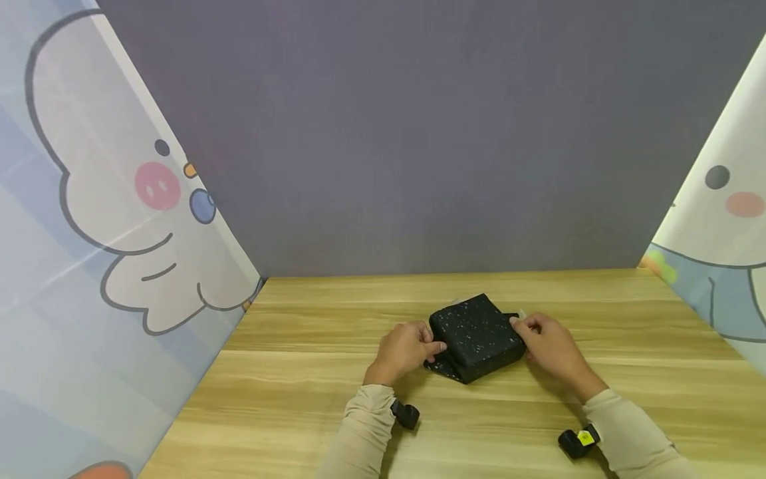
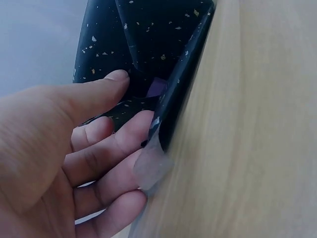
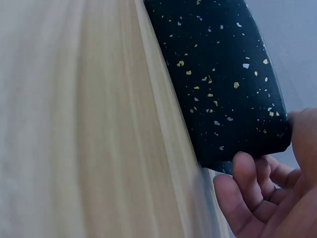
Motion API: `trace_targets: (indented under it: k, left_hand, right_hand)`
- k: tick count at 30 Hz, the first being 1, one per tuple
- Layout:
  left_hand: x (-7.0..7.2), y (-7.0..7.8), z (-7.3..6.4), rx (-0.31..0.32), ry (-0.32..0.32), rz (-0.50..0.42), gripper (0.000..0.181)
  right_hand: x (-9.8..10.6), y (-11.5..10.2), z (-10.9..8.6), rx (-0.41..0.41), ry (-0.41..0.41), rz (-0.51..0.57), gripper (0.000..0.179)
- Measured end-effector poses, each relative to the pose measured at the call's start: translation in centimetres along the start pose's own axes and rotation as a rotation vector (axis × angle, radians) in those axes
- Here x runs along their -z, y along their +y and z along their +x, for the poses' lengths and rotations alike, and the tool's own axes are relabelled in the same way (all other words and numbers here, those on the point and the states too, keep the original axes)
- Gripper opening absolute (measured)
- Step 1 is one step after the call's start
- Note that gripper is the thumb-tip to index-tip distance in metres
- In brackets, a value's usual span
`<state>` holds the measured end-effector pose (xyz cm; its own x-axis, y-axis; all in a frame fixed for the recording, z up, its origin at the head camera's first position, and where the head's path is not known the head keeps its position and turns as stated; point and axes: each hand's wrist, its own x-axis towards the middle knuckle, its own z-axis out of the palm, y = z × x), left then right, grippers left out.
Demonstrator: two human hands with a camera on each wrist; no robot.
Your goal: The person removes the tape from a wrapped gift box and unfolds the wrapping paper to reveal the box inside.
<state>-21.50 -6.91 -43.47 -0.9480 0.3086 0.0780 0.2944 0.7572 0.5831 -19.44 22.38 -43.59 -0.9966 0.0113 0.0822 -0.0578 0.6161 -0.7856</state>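
A dark grey panel (image 1: 389,133) rises behind the pale wooden desk (image 1: 287,386), with a pale blue-and-white cartoon-printed sheet (image 1: 114,386) on the left and a second cartoon-printed sheet (image 1: 733,159) on the right. Two beige sleeves (image 1: 362,432) reach in from the near edge. Between the hands, a little right of the desk's middle, rests a flat, box-shaped package in black paper flecked with gold and silver (image 1: 475,336).

The left hand (image 1: 403,347) holds the package's left end with curled fingers, its thumb against the inward-folded paper and the other fingers at the loose lower flap (image 2: 171,114). The right hand (image 1: 549,340) grips the right end between its thumb and curled fingers.

Each wrist carries a small black device (image 1: 407,416); the right one bears a yellow sticker (image 1: 586,438). A clear strip, apparently tape (image 2: 154,166), juts from the flap beside the left fingers. Smaller still, a purple patch (image 2: 157,87) shows inside the fold.
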Motion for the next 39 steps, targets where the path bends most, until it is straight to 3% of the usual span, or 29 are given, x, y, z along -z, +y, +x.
trace_targets:
  k: [8,13,18,23,28,34,39]
  left_hand:
    - [0.02,-0.01,0.0,0.048,-0.015,-0.03,0.031]
    - [0.06,-0.11,0.13,0.062,-0.024,-0.029,0.033]
    - [0.17,-0.14,0.3,0.075,-0.024,0.018,0.059]
    - [0.25,-0.06,0.62,0.082,-0.003,0.116,0.077]
    - [0.17,0.13,0.55,0.074,-0.021,0.15,0.073]
    - [0.02,0.14,0.42,0.055,-0.005,0.173,0.059]
    - [0.14,0.13,0.22,0.039,-0.007,0.169,0.052]
  right_hand:
    - [-0.1,-0.07,-0.18,0.012,0.019,-0.02,0.055]
    - [-0.16,-0.18,-0.22,0.0,-0.029,0.001,0.063]
    - [-0.14,-0.16,-0.19,0.032,-0.108,0.009,0.073]
    - [0.04,-0.11,0.04,0.056,-0.113,0.013,0.073]
    - [0.14,-0.02,0.14,0.032,-0.116,0.004,0.073]
    - [0.08,-0.03,0.26,-0.013,-0.114,0.073,0.079]
    - [0.0,-0.02,0.47,-0.005,-0.096,0.095,0.077]
